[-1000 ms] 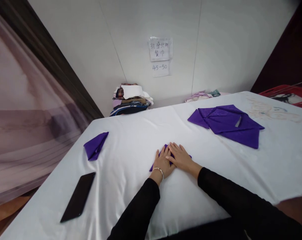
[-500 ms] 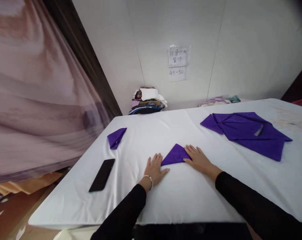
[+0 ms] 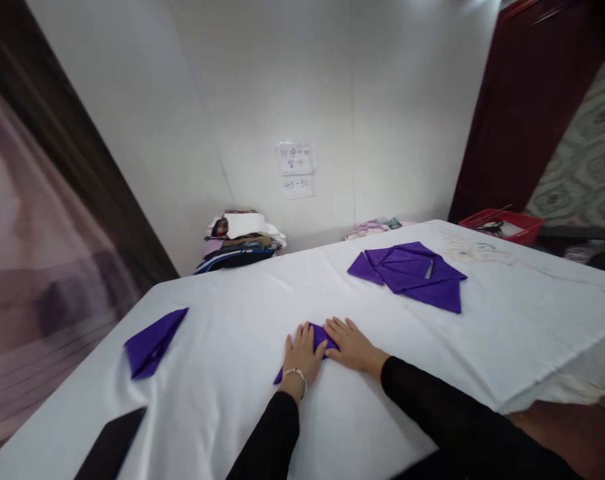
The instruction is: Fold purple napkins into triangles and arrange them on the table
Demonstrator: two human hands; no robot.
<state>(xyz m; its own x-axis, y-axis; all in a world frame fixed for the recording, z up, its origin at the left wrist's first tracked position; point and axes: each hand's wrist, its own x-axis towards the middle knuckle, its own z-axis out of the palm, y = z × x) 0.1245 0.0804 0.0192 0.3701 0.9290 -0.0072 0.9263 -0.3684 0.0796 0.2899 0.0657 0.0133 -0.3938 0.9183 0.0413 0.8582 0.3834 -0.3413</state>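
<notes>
A small purple napkin (image 3: 319, 337), folded into a triangle, lies on the white tablecloth (image 3: 232, 393) in front of me. My left hand (image 3: 302, 353) rests flat across its left and middle part, fingers stretched forward, a bracelet at the wrist. Over its right end lies my right hand (image 3: 349, 343), palm down with fingers extended. The two hands almost meet, and much of the napkin is hidden beneath them. Off to the left stands another folded purple napkin (image 3: 155, 343).
Several purple napkins (image 3: 417, 277) lie overlapping at the back right. A black phone or tablet (image 3: 112, 443) is at the front left. Behind the table are a stack of folded cloth (image 3: 242, 240), a pinkish cloth pile (image 3: 369, 229) and a red basket (image 3: 502, 225). Handwritten signs (image 3: 296, 167) hang on the wall.
My left hand has moved from the napkin's left tip onto its middle, closer to my right hand. The view has swung to the right, bringing the red basket into sight.
</notes>
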